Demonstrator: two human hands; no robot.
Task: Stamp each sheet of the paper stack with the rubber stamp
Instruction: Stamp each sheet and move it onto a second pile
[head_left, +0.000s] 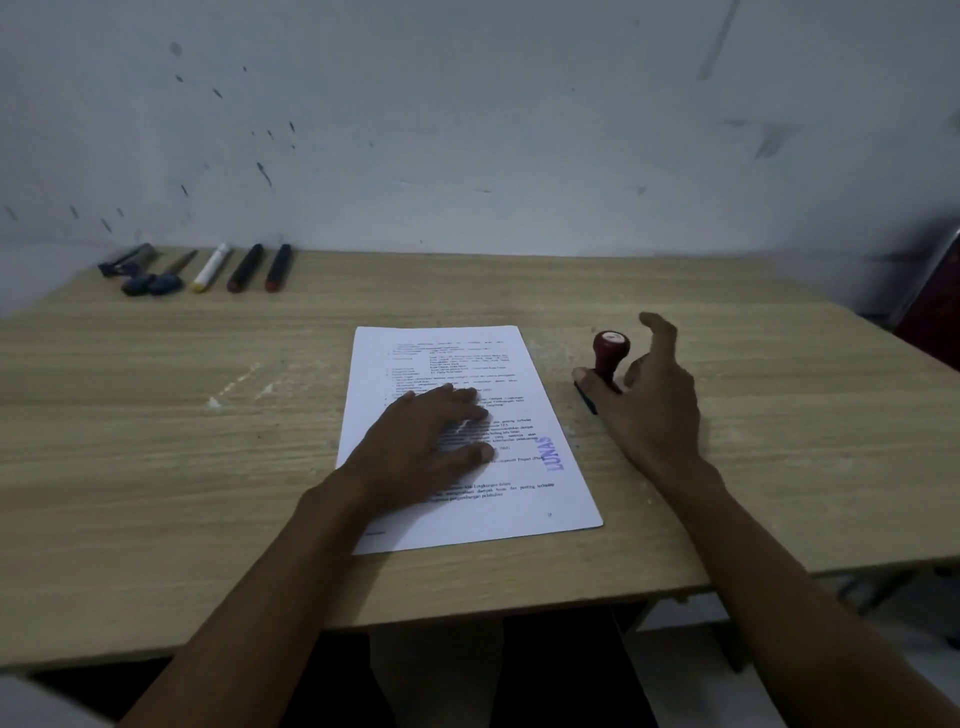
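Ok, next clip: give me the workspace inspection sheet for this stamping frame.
Surface: wooden table, pale scuff marks left of the sheet.
Job's things: paper stack lies flat, top sheet already bears a blue stamp mark; rubber stamp stands upright on the table to the right of it.
Clutter: row of markers at the far left edge.
Grippers: left hand rests flat on the sheet; right hand at the stamp, thumb touching its base, fingers spread.
Cables: nothing seen.
Surroundings: stained white wall; a chair frame at far right.
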